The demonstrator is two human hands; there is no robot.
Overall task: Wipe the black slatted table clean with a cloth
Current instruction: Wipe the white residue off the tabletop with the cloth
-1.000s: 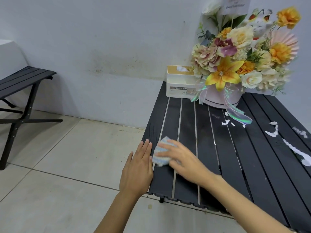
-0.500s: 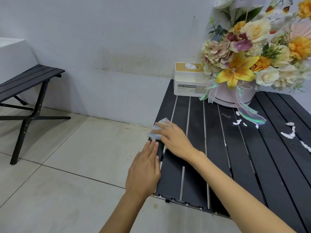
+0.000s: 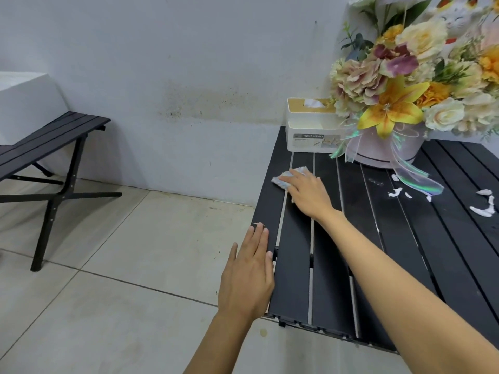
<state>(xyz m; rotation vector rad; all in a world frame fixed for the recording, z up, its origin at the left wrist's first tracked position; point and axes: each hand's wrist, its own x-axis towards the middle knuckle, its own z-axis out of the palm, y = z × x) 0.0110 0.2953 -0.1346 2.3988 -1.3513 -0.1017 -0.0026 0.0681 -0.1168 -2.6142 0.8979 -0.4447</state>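
The black slatted table (image 3: 294,279) fills the right side of the view. My right hand (image 3: 309,194) presses a small pale cloth (image 3: 283,179) flat onto the far left slats, a short way in front of the tissue box; most of the cloth is hidden under my fingers. My left hand (image 3: 248,276) lies flat with fingers together along the table's left edge, nearer to me, holding nothing. White scraps and smears (image 3: 483,206) lie on the slats at the right.
A white tissue holder (image 3: 310,130) and a pink flower box with a large bouquet (image 3: 391,109) stand at the table's back against the wall. A black slatted bench (image 3: 48,141) stands on the tiled floor at the left.
My right hand has slid the cloth away from me along the left slats, toward the tissue holder. My left hand has stayed at the table's left edge.
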